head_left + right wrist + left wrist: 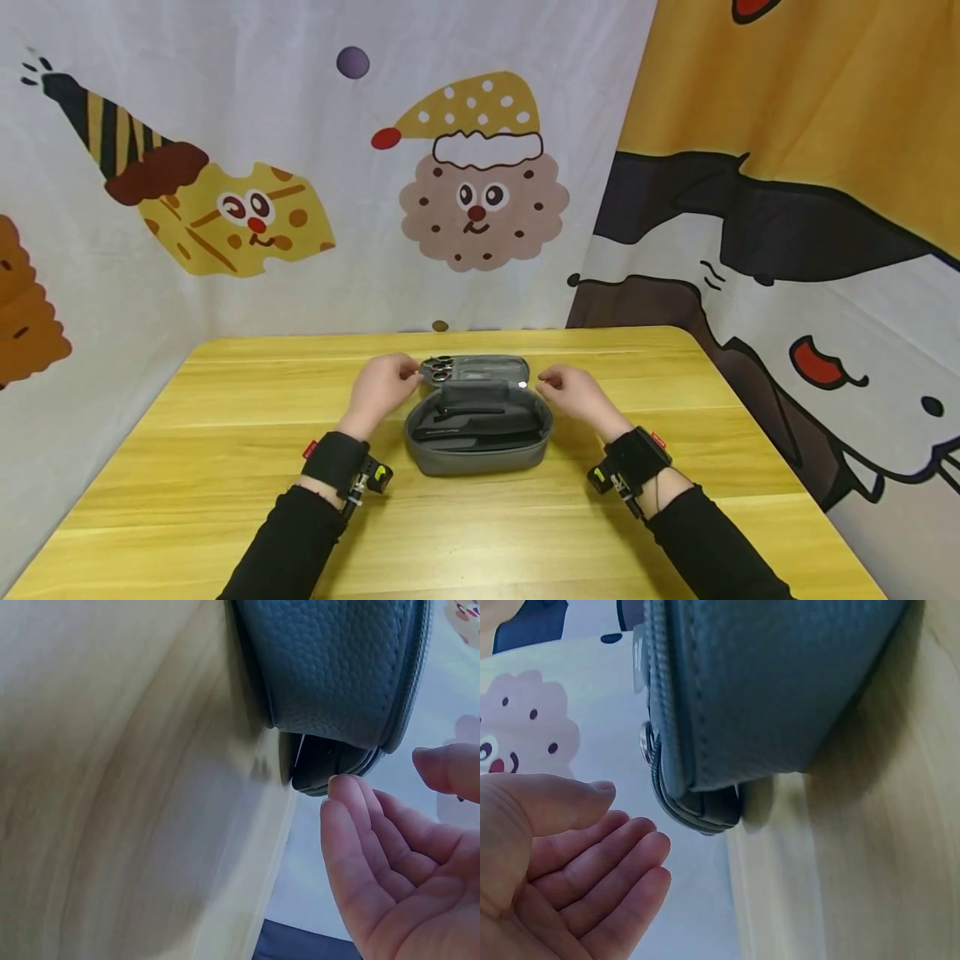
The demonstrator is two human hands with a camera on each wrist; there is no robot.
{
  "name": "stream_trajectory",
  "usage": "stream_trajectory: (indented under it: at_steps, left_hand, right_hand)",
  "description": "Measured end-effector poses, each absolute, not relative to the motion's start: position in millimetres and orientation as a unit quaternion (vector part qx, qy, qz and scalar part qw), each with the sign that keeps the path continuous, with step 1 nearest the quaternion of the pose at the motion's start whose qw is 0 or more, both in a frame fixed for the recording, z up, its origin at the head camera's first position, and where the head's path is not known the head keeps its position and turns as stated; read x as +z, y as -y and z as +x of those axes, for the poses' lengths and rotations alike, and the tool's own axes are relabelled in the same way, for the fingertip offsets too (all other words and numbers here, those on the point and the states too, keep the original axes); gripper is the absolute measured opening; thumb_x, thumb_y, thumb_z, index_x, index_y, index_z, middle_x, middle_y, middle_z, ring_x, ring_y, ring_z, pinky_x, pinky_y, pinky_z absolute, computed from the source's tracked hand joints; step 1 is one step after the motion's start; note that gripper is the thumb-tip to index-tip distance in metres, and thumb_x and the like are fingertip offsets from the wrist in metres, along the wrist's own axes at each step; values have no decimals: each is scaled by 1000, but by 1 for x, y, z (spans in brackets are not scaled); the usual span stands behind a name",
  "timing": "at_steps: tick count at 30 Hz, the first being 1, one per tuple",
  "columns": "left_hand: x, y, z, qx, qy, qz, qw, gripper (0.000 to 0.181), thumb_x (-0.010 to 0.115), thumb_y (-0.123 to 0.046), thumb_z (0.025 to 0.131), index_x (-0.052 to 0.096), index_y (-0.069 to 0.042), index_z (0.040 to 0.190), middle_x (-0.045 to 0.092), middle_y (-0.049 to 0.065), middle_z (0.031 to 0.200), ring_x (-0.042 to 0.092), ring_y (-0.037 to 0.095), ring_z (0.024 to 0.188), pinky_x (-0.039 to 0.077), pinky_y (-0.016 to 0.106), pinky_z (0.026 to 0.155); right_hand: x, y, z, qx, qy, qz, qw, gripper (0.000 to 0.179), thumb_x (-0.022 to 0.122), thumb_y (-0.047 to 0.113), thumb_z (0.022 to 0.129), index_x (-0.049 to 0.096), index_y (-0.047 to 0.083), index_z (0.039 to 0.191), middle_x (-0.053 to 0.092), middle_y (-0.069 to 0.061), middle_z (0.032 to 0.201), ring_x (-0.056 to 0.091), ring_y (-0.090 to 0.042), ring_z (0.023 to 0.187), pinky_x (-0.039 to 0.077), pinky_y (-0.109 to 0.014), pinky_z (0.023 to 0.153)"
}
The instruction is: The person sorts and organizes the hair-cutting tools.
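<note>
The left grip (384, 387) is empty, its fingers loosely curved with nothing between them and the thumb. Just to its right, at the fingertips, begins the folded-back lid (491, 362) of a grey case (480, 461); the left wrist view shows a small gap between fingers and lid. The relation that seems to matter most is that the lid lies between the two grips, its long axis running from one to the other. The left grip looks slightly nearer its edge. On the lid's far end, the right grip (579, 392) also holds nothing, thumb apart from bent fingers; whether its fingertips touch the lid cannot be told.

The case sits unzipped on the desk (225, 433), its body between the grips and closer to the person than the lid. Inside the lid, metal scissors (441, 362) lie by the left grip, with a pocket stretching from them toward the right grip. In the body, below the level of both grips, a thin dark implement (472, 411) lies beyond a longer black one (450, 433), both roughly lengthwise; their exact kind is unclear.
</note>
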State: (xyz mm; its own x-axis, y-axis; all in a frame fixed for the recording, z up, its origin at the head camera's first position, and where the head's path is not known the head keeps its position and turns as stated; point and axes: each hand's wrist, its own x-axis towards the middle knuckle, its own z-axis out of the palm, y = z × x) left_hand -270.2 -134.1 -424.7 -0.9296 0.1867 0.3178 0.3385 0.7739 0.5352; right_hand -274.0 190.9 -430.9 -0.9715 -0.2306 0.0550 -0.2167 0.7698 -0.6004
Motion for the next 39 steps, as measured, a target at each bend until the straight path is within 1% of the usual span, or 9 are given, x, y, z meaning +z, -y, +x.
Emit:
stream_trajectory:
  at_steps: [7,14,22,25,29,32,37,39]
  left_hand:
    - [-430,140,-275,-310,937,-119,112,25,71,-13,92,72,4,109,72,16,97,67,32,88,54,46,79]
    - [-436,143,-279,-319,938,-100,88,29,69,-18,94,72,4,111,71,17,99,67,32,90,54,46,80]
    - [-441,145,-281,-323,939,-97,68,36,69,-22,94,69,6,116,70,20,104,66,34,94,54,48,84]
    - [-443,144,-282,-350,931,-93,48,37,67,-23,96,67,7,117,70,20,103,67,33,90,54,47,82]
    - [-445,143,-286,-412,908,-72,12,37,65,-23,97,67,7,118,70,19,103,69,30,86,55,42,79]
    - [-446,142,-289,-449,892,-54,-8,36,64,-23,98,67,6,118,70,20,104,69,32,88,57,39,78]
    - [-445,139,-291,-464,885,-42,-22,34,64,-22,98,68,6,116,71,19,100,69,32,88,57,38,77]
    - [-445,139,-292,-461,886,-42,-23,32,63,-22,98,69,6,114,71,19,98,69,31,87,57,39,76]
  right_hand:
    - [-431,-194,-284,-333,-937,-107,22,33,61,20,99,65,-5,120,68,-17,109,64,-31,100,52,-46,87]
    - [-432,-191,-290,-375,-921,-98,46,35,59,19,100,63,-6,123,68,-18,110,67,-30,98,54,-42,86]
    - [-435,-190,-297,-400,-911,-72,72,37,57,19,101,60,-8,126,67,-19,111,68,-32,97,54,-43,88]
    - [-437,-190,-301,-410,-906,-65,80,36,57,20,101,61,-7,125,68,-18,109,67,-31,97,54,-41,87]
    - [-440,-191,-305,-422,-900,-62,92,36,56,20,102,61,-7,125,68,-18,107,66,-30,97,55,-41,86]
    - [-441,-190,-308,-432,-894,-60,103,33,55,20,103,63,-7,121,68,-17,103,64,-30,95,54,-40,85]
    - [-441,-188,-311,-440,-889,-51,115,29,55,20,102,67,-5,111,66,-15,95,62,-27,88,54,-35,78]
    - [-441,-188,-312,-442,-888,-47,119,30,56,21,102,67,-5,111,66,-14,94,62,-25,87,54,-34,76]
